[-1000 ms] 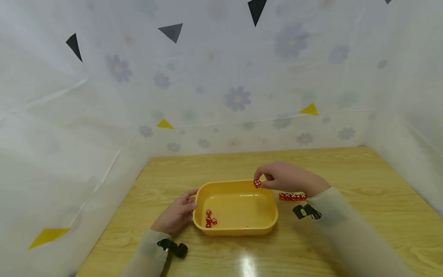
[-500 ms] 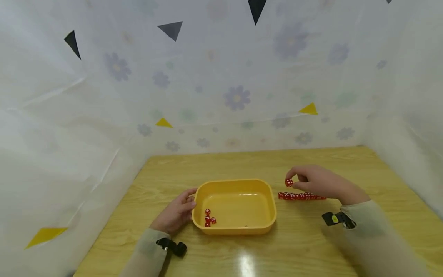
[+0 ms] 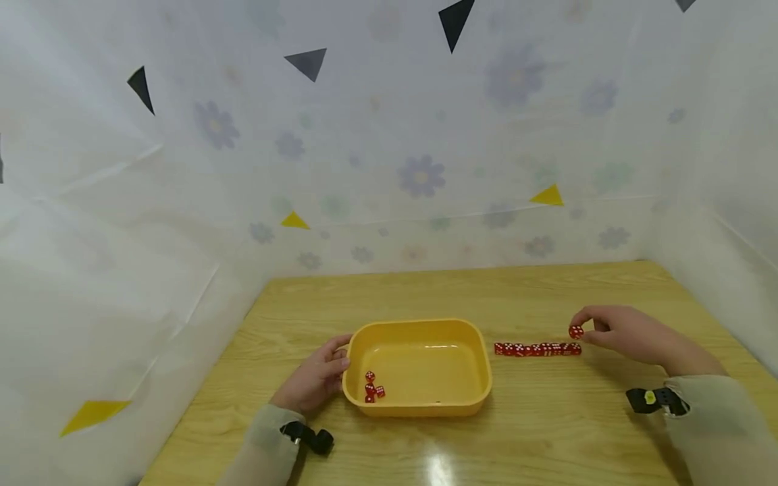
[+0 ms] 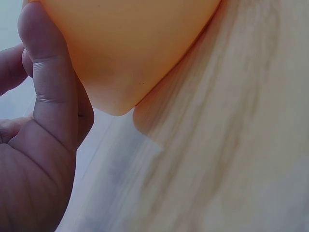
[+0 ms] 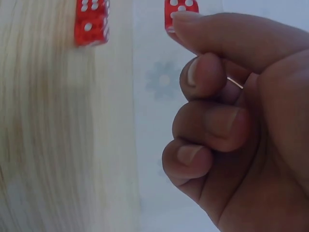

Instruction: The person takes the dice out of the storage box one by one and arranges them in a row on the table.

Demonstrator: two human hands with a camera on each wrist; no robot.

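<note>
Wristbands aside, the nearest thing at work is the left hand (image 3: pixel 316 381), lying at about 9 o'clock of the yellow tub (image 3: pixel 471 398) with its thumb pressed flat along the tub's outer wall and the fingers relaxed, steadying rather than gripping; the left wrist view shows that thumb (image 4: pixel 50 72) against the smooth orange-yellow plastic. Three red dice (image 3: pixel 372 387) lie close together on the tub's floor near its 8 o'clock corner. Farther right, at the tub's 3 o'clock, a row of red dice (image 3: pixel 537 349) sits edge to edge on the wooden counter (image 3: pixel 547 432). Just above the row's far right end, the right hand (image 3: pixel 632 334) pinches a single red die (image 3: pixel 575 331) between thumb and forefinger, the other fingers curled in beneath; the die is clear of the counter and apart from the row. By the look of it the die is light, hard and rigid, with glossy faces that may slip under a loose pinch, so two opposite flat faces are the sound place to hold, as the fingertip (image 5: pixel 193 21) does now. It seems unlikely to break, but once released it will probably bounce or roll on this shiny counter, and nudging the row could easily knock its neighbours out of line.
</note>
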